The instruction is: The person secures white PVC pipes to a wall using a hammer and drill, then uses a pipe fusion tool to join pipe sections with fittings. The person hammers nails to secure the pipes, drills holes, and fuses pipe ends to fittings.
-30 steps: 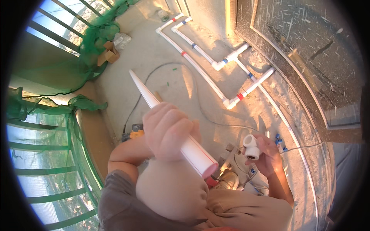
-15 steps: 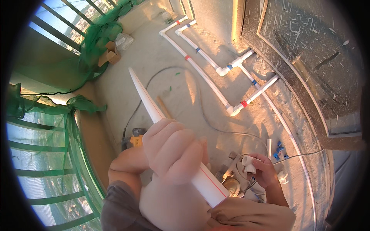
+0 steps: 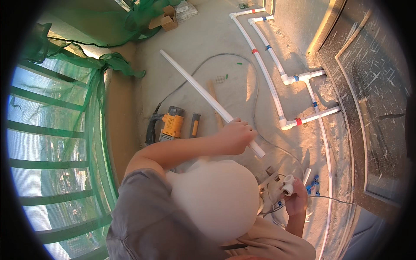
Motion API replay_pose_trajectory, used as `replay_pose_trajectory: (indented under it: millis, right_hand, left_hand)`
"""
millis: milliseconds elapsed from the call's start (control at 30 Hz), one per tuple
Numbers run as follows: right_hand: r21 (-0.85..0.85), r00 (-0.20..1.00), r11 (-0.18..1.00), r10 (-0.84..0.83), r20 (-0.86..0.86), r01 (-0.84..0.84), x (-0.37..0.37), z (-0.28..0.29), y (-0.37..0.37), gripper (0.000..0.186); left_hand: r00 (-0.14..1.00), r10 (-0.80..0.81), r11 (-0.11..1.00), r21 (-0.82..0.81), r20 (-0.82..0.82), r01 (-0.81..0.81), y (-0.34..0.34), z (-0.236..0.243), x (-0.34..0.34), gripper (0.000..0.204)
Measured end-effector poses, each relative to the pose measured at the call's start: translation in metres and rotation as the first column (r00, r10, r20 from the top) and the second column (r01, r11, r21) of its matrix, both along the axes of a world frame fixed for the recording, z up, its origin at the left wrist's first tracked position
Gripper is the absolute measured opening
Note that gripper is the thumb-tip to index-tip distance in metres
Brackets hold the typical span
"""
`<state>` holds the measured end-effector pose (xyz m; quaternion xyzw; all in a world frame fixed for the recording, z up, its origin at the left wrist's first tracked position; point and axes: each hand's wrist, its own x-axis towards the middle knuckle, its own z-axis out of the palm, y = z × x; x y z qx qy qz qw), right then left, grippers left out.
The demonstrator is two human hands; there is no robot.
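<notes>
My left hand point(image 3: 236, 136) is closed round a long white plastic pipe point(image 3: 197, 86) near its lower right end. The pipe slants across the view from the upper left, and its near end sticks out past my fist. To the right, my right hand point(image 3: 297, 199) grips a small white pipe fitting point(image 3: 287, 185) with round openings, apart from the pipe's near end. Thumb and fingers hold the fitting from its right side. A large pale rounded shape point(image 3: 212, 199) below my left forearm hides part of the floor; I cannot tell what it is.
An orange and black power tool point(image 3: 172, 123) lies left, beside an orange and black handled piece point(image 3: 196, 125). White pipes point(image 3: 273, 91) with red and blue clips run along the floor at right. Blue clips point(image 3: 313, 185) lie near my right hand. Green netting point(image 3: 97, 134) hangs left.
The pipe and my left hand have moved away from the camera, and my fist has shifted right. My right hand still holds the fitting. The view has shifted, showing more of the power tool.
</notes>
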<state>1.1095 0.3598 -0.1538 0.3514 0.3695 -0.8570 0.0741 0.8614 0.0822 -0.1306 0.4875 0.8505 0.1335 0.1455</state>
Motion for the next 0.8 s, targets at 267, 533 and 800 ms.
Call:
replay_pose_trajectory:
  millis: [267, 533, 800]
  right_hand:
    - [0.010, 1.000, 1.000, -0.013, 0.017, 0.013, 0.000, -0.008, -0.005, 0.038]
    - [-0.013, 0.999, 0.999, -0.045, 0.029, 0.045, 0.011, -0.008, -0.007, 0.036]
    - [0.094, 0.999, 0.995, -0.012, -0.046, 0.016, 0.019, -0.012, -0.007, 0.042]
  left_hand:
    - [0.978, -0.169, 0.956, -0.219, 0.126, 0.194, 0.013, 0.010, -0.021, 0.017]
    - [0.934, -0.015, 0.976, -0.199, 0.356, 0.091, 0.034, 0.077, -0.043, 0.022]
    - [0.966, -0.181, 0.983, 0.049, 0.183, 0.174, 0.034, 0.076, -0.052, 0.023]
